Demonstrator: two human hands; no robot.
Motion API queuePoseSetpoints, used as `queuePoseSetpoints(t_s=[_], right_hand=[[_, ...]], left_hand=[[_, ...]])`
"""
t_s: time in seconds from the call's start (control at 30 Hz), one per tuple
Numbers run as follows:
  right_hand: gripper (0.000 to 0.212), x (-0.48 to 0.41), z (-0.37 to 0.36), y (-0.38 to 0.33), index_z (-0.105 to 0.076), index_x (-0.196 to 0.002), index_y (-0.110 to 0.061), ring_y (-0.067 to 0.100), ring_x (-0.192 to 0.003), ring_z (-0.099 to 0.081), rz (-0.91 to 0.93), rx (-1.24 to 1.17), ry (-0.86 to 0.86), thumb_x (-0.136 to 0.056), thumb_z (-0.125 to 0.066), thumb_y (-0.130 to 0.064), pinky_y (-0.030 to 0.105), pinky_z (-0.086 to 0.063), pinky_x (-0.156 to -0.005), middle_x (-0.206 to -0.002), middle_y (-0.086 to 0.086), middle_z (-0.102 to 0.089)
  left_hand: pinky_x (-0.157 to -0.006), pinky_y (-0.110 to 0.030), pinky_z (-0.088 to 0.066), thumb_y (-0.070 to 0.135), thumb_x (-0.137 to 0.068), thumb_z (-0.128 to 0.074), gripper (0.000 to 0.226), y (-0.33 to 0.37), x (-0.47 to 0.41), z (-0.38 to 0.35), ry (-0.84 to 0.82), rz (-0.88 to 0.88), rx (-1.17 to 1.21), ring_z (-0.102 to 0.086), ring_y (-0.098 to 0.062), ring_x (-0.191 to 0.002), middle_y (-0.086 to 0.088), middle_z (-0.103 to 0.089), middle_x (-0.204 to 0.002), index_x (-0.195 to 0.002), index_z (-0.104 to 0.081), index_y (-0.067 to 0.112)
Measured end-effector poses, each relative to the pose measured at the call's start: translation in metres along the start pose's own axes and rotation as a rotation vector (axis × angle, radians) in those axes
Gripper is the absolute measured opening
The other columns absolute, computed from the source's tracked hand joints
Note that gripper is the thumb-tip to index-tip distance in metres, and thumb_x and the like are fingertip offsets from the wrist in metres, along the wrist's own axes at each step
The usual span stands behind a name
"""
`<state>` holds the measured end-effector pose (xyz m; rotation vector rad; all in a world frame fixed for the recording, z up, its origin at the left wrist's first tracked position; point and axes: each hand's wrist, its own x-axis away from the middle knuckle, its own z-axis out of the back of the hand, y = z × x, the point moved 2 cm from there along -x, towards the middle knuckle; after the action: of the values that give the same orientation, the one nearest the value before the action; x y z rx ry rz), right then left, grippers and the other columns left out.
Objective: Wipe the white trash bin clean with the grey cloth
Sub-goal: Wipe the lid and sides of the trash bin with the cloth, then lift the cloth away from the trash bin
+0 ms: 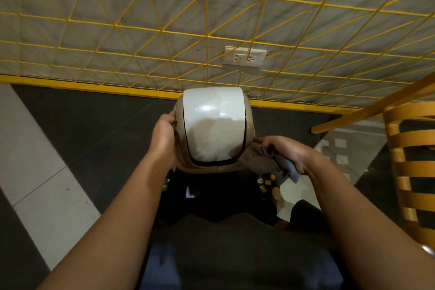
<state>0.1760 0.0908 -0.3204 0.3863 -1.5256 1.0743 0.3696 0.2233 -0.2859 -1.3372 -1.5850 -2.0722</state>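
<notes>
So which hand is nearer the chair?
Right. The right hand holds the grey cloth between bin and chair; the left hand grips the bin on its far side.

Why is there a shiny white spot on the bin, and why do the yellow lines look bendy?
Head view: the shiny spots are glare from a light bouncing off the glossy trash bin lid; the lid's nearer half lies in shadow; the yellow grid looks curved because the wide-angle lens bends straight lines; the room is dim overall.
</notes>
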Motion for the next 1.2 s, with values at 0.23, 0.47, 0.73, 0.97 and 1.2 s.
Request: queuePoseSetpoints(t_s=[0.23, 0.47, 0.73, 0.97, 1.2], right_hand=[[0.042, -0.001, -0.003, 0.015, -0.06, -0.12, -0.008, 0.022, -0.074, -0.059, 0.045, -0.036, -0.079, -0.085, -0.038, -0.013, 0.023, -0.048, -0.052, -0.102, 0.019, -0.063], [0.033, 0.007, -0.003, 0.017, -0.064, -0.103, -0.004, 0.02, -0.057, -0.058, 0.006, -0.2, -0.16, -0.088, -0.039, -0.02, 0.018, -0.046, -0.043, -0.079, 0.013, -0.063], [0.029, 0.032, 0.015, 0.023, -0.067, -0.085, -0.014, 0.021, -0.069, -0.059, 0.115, -0.483, -0.109, -0.087, -0.053, -0.039, 0.031, -0.045, -0.066, -0.076, 0.008, -0.067], [0.044, 0.1, 0.051, 0.019, -0.051, -0.122, -0.002, 0.019, -0.07, -0.07, 0.39, -0.701, -0.225, -0.079, -0.058, -0.01, 0.026, -0.058, -0.054, -0.095, 0.018, -0.064], [0.023, 0.185, 0.122, 0.028, -0.063, -0.099, -0.003, 0.015, -0.072, -0.071, 0.597, -0.695, -0.197, -0.09, -0.041, -0.002, 0.024, -0.059, -0.065, -0.086, 0.01, -0.073]], left_hand=[[-0.039, -0.005, -0.043, 0.013, -0.098, -0.021, 0.045, -0.003, -0.005, 0.0, -0.082, -0.063, -0.08, -0.048, 0.001, -0.068, -0.002, -0.053, -0.117, -0.14, -0.039, 0.015], [-0.049, -0.007, -0.043, 0.022, -0.1, -0.025, 0.043, -0.008, -0.01, 0.003, -0.045, -0.058, -0.015, -0.052, -0.003, -0.08, -0.004, -0.048, -0.137, -0.141, -0.038, 0.017], [-0.104, -0.039, -0.039, 0.026, -0.091, -0.042, 0.036, -0.011, 0.003, 0.0, 0.142, -0.238, -0.138, -0.049, -0.019, -0.12, 0.0, -0.049, -0.133, -0.126, -0.052, 0.024], [-0.077, -0.023, -0.047, 0.025, -0.091, -0.051, 0.021, -0.026, 0.084, -0.088, -0.173, -0.282, -0.324, -0.057, -0.017, -0.104, 0.001, -0.058, -0.119, -0.11, -0.059, 0.025], [-0.076, -0.022, -0.045, 0.026, -0.088, -0.06, 0.008, -0.03, 0.165, -0.193, -0.611, -0.088, -0.296, -0.06, -0.013, -0.091, 0.0, -0.066, -0.092, -0.084, -0.061, 0.02]])
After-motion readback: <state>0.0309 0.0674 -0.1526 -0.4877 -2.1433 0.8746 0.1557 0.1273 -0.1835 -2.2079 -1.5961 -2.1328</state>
